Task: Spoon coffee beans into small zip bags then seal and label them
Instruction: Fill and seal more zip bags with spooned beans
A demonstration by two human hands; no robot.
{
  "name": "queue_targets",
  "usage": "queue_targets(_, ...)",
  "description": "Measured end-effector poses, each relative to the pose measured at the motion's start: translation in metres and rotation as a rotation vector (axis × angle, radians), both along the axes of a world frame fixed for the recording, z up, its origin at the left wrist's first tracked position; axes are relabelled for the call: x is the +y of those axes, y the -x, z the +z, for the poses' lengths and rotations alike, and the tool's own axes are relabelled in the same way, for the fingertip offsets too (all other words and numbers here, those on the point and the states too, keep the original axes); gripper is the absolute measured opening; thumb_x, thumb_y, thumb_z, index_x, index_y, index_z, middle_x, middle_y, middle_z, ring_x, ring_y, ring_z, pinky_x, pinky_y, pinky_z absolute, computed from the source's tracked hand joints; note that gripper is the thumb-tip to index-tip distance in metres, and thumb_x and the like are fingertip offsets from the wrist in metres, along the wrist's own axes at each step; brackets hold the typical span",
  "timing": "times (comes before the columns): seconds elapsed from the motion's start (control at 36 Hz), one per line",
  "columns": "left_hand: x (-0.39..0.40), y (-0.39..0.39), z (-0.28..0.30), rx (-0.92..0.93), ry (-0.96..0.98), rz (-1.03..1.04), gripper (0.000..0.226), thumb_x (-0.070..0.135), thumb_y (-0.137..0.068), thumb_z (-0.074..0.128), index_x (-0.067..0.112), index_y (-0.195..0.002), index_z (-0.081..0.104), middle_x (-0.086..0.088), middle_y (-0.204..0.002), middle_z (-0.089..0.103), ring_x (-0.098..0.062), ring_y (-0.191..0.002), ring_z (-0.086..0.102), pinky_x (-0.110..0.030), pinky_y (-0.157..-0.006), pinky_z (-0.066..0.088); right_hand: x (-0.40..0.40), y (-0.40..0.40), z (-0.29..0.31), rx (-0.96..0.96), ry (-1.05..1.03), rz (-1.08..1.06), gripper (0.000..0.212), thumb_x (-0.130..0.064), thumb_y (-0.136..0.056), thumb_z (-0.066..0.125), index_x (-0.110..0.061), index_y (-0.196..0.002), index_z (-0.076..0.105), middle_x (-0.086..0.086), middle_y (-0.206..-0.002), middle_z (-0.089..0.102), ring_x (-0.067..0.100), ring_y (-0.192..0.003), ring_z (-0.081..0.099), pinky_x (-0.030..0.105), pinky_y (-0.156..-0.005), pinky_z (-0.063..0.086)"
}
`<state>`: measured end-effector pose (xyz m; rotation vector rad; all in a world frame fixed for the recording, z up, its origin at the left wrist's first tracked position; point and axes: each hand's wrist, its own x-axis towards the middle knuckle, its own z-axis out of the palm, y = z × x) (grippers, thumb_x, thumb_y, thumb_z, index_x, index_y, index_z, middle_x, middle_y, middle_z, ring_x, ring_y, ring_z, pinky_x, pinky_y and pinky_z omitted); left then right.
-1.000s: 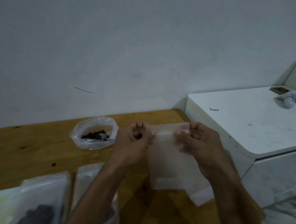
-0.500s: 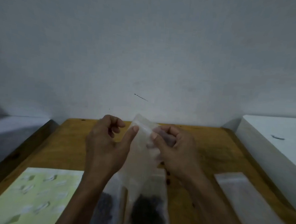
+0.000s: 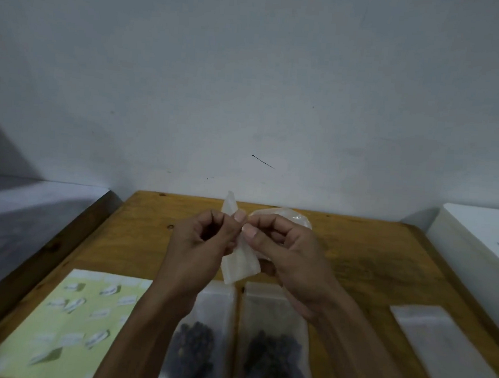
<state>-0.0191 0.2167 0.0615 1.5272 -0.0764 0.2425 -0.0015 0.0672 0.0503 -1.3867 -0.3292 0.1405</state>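
Your left hand (image 3: 201, 244) and right hand (image 3: 285, 249) pinch the empty zip bag (image 3: 239, 264) between them, above two filled bags (image 3: 270, 350) lying on the surface (image 3: 369, 269).

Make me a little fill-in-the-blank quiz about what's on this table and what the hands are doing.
1. Both hands, left hand and right hand, pinch an empty ____ above the table.
2. The number of filled bags lying flat with beans inside is ____.
3. The label sheet lies to the ____ of the filled bags.
4. The spare empty bag lies near the table's ____ edge.

Missing words: bag; two; left; right
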Motion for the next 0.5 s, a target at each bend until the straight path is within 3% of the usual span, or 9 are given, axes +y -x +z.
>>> queue_targets(0.11,0.001,0.000,-0.002,-0.025,-0.069,-0.020,0.039,0.046,-0.084,0.065,0.008,-0.079,0.066,-0.024,-0.078,0.059,-0.024,-0.074,0.054,-0.061,-0.083,0.050,-0.002,-0.001,0.000,0.038,0.003,-0.012,0.022,-0.022,-0.090,0.068,-0.008,-0.106,0.074,0.016,-0.104,0.075,0.033,-0.101,0.071,0.058,-0.092,0.055)
queue_targets(0.19,0.001,-0.001,-0.004,-0.022,-0.160,-0.019,0.034,0.038,-0.092,0.061,0.006,-0.084,0.066,-0.024,-0.083,0.062,-0.025,-0.075,0.057,-0.060,-0.083,0.051,-0.001,0.001,-0.002,-0.025,0.104,-0.091,0.017,-0.018,-0.099,0.060,-0.014,-0.105,0.076,0.009,-0.099,0.076,0.031,-0.098,0.072,0.059,-0.088,0.056)
queue_targets(0.25,0.001,-0.002,-0.006,-0.017,-0.223,-0.009,0.029,0.030,-0.097,0.058,0.006,-0.083,0.066,-0.019,-0.081,0.064,-0.027,-0.077,0.061,-0.060,-0.083,0.051,0.001,0.003,-0.003,-0.168,0.259,-0.176,0.018,-0.019,-0.099,0.059,-0.019,-0.103,0.077,-0.001,-0.094,0.077,0.017,-0.092,0.072,0.044,-0.083,0.061)
queue_targets(0.31,-0.001,-0.001,-0.007,-0.031,-0.294,0.009,0.027,0.027,-0.099,0.056,0.009,-0.083,0.067,-0.013,-0.079,0.067,-0.029,-0.081,0.066,-0.059,-0.082,0.052,0.003,0.006,-0.002,-0.353,0.456,-0.229,0.018,-0.021,-0.100,0.058,-0.020,-0.107,0.075,-0.012,-0.093,0.075,0.002,-0.090,0.069,0.021,-0.078,0.058)
queue_targets(0.33,-0.001,0.000,-0.006,-0.041,-0.336,0.024,0.026,0.027,-0.099,0.055,0.010,-0.083,0.068,-0.009,-0.079,0.068,-0.028,-0.082,0.067,-0.057,-0.082,0.054,0.004,0.007,-0.002,-0.425,0.544,-0.249,0.019,-0.021,-0.100,0.057,-0.019,-0.109,0.074,-0.014,-0.093,0.073,-0.001,-0.090,0.067,0.016,-0.076,0.056)
queue_targets(0.44,-0.005,0.002,-0.003,-0.071,-0.493,0.063,0.028,0.033,-0.098,0.051,0.014,-0.083,0.065,-0.001,-0.075,0.070,-0.020,-0.076,0.069,-0.052,-0.073,0.057,0.007,0.007,-0.005,-0.557,0.718,-0.401,0.019,-0.023,-0.100,0.057,-0.016,-0.095,0.074,-0.006,-0.081,0.072,0.008,-0.071,0.066,0.027,-0.065,0.056)
queue_targets(0.5,-0.008,0.003,-0.003,-0.082,-0.583,0.103,0.032,0.041,-0.092,0.048,0.015,-0.079,0.062,0.000,-0.070,0.068,-0.020,-0.068,0.068,-0.050,-0.063,0.056,0.009,0.007,-0.009,-0.597,0.758,-0.487,0.019,-0.021,-0.099,0.058,-0.015,-0.087,0.071,-0.005,-0.073,0.068,0.008,-0.062,0.061,0.025,-0.057,0.053)
